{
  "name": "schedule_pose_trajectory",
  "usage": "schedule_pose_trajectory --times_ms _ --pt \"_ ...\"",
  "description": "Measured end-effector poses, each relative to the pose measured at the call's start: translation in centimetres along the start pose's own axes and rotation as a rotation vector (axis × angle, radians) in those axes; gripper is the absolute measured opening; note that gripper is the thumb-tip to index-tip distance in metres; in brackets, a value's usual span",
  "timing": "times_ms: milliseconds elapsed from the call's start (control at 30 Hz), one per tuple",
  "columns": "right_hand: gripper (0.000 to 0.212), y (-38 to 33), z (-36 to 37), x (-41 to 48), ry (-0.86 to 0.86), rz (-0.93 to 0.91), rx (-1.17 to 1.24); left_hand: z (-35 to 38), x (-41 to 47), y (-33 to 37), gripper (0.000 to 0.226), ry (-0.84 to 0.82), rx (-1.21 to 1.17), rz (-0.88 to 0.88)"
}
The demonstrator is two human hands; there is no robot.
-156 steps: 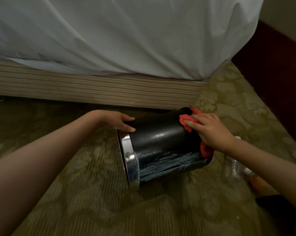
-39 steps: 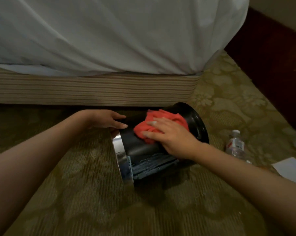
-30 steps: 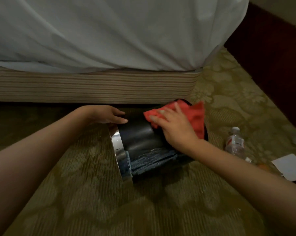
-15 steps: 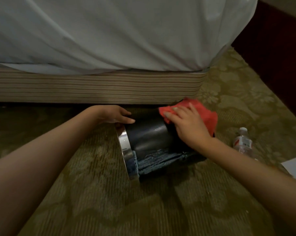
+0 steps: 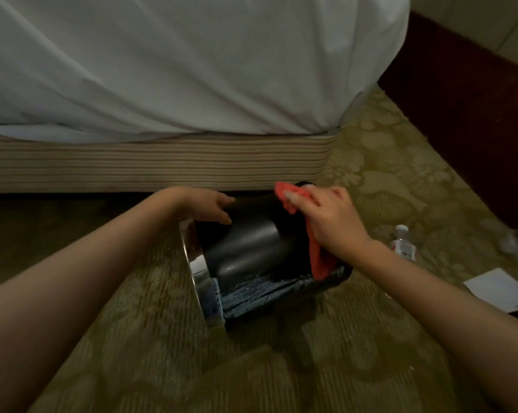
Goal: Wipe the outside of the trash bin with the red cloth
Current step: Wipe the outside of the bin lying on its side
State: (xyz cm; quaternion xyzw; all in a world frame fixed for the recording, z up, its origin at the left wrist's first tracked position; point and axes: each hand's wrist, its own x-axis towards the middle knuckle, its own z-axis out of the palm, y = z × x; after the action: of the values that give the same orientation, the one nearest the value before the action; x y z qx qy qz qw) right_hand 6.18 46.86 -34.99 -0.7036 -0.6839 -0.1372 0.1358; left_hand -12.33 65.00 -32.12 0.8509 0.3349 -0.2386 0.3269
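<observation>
Right hand has dragged the cloth from mid-wall to the base end of the bin, fingers bunched round it. Left hand rests flat-fingered by the chrome rim. Bin lies sideways on carpet beside the bed: glossy black, pale scuffed patch low down, likely light, stiff, slick, rolls, so brace at rim.

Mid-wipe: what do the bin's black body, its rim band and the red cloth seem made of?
The trash bin body is smooth black with a soft sheen along its curve: plastic or coated metal, I cannot tell which. The rim band shows mirror-like reflections, likely polished metal. The red cloth is matte fabric, creased and hanging limp under the right hand.
</observation>
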Motion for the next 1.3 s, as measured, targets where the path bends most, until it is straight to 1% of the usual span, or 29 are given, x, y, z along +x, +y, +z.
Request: schedule_pose_trajectory --times_ms 100,167,200,267,367,400,433,567,667,733,833,933,1033,1133,1233,1300 --pt "0.047 2.6 -2.3 0.7 0.198 0.222 0.07 2.1 1.8 4.9 0.076 0.069 0.187 0.079" --pt "0.045 4.0 -3.2 0.7 0.249 0.29 0.059 3.5 3.0 7.7 0.089 0.13 0.295 0.094" --pt "0.044 4.5 -3.4 0.7 0.241 0.306 0.041 4.0 3.4 8.7 0.094 0.164 0.334 0.103" --pt "0.044 5.1 -3.3 0.4 0.127 0.322 -0.009 4.7 3.9 10.0 0.104 0.197 0.387 0.123" --pt "0.051 5.2 -1.8 -0.3 -0.239 0.312 -0.047 5.5 4.2 11.2 0.118 0.178 0.406 0.093" --pt "0.052 5.2 -1.2 -0.5 -0.332 0.312 -0.034 5.5 4.2 11.5 0.12 0.171 0.412 0.08" --pt "0.053 5.2 -0.8 -0.8 -0.371 0.314 -0.024 5.3 4.3 11.7 0.121 0.164 0.415 0.069" --pt "0.055 5.4 -0.8 -3.6 -0.342 0.209 -0.112 3.5 4.8 11.7 0.118 0.15 0.365 0.053" --pt "0.055 5.3 -1.2 -7.5 -0.347 0.182 -0.038 2.9 5.2 11.3 0.113 0.167 0.315 0.071" --pt "0.052 4.9 -1.1 -8.7 -0.352 0.18 -0.057 3.1 5.2 11.2 0.113 0.178 0.319 0.084" --pt "0.053 4.7 -1.1 -7.6 -0.335 0.194 -0.102 3.2 5.3 10.8 0.112 0.185 0.303 0.106" --pt "0.051 4.7 -0.8 -4.8 -0.283 0.182 -0.198 3.0 5.5 10.4 0.112 0.175 0.272 0.109" --pt "0.047 4.7 0.2 -0.3 -0.278 0.23 -0.21 3.5 5.5 10.4 0.113 0.186 0.302 0.126" --pt "0.045 4.4 0.6 2.7 -0.321 0.227 -0.22 3.3 5.6 9.9 0.11 0.193 0.255 0.141" --pt "0.053 5.1 0.2 0.5 -0.34 0.185 -0.207 2.5 6.1 9.4 0.1 0.157 0.149 0.143" --pt "0.053 5.2 -0.6 -2.9 -0.314 0.147 -0.173 2.3 6.2 9.3 0.095 0.143 0.108 0.137"
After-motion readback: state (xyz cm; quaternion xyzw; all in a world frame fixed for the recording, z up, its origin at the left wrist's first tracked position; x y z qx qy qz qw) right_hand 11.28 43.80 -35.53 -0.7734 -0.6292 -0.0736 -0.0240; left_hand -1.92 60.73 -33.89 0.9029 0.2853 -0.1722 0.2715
